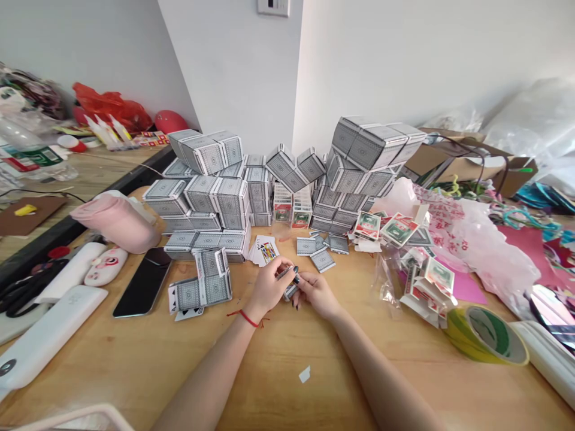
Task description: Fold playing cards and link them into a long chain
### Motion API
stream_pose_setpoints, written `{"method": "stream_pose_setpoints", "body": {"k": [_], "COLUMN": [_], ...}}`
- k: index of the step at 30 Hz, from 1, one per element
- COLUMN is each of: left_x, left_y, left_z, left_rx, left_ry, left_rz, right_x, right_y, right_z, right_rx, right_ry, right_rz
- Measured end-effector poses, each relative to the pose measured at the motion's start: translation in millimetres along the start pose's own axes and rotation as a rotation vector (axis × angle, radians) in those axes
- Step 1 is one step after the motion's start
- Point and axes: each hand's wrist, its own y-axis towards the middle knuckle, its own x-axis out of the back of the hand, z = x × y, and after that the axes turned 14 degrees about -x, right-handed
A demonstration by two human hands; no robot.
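Observation:
Both hands meet over the middle of the wooden table around a few playing cards (291,291) with grey patterned backs, largely hidden by the fingers. My left hand (271,286) is closed on them from the left, a red string round its wrist. From the right, my right hand (317,293) pinches at the same cards. Just beyond lie loose grey-backed cards (322,260) and a small face-up fan of cards (265,250). A structure of grey card blocks (218,197) rises behind, and a smaller card piece (211,286) rests left of my hands.
A black phone (142,283), a pink roll (115,222) and a white device (54,335) lie left. On the right are card boxes (433,281), yellow tape (486,336) and a plastic bag (471,239). A paper scrap (304,375) lies in front.

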Motion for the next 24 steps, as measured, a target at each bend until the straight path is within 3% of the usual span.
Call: {"method": "stream_pose_setpoints", "body": {"k": [5,14,24], "left_x": [-12.1,-19.7,-22.3], "left_y": [0,-4,-5], "left_z": [7,7,4], "left_rx": [0.019,0.078,0.127], "left_ry": [0.187,0.090,-0.015], "left_rz": [-0.160,-0.193,-0.334], "right_x": [-4,-4,-16], "right_y": [4,7,1], "right_z": [-5,-12,-6], "right_rx": [0.058,0.071,0.115], "right_ry": [-0.013,-0.054,-0.092], "right_rz": [-0.098,-0.115,-0.166]}}
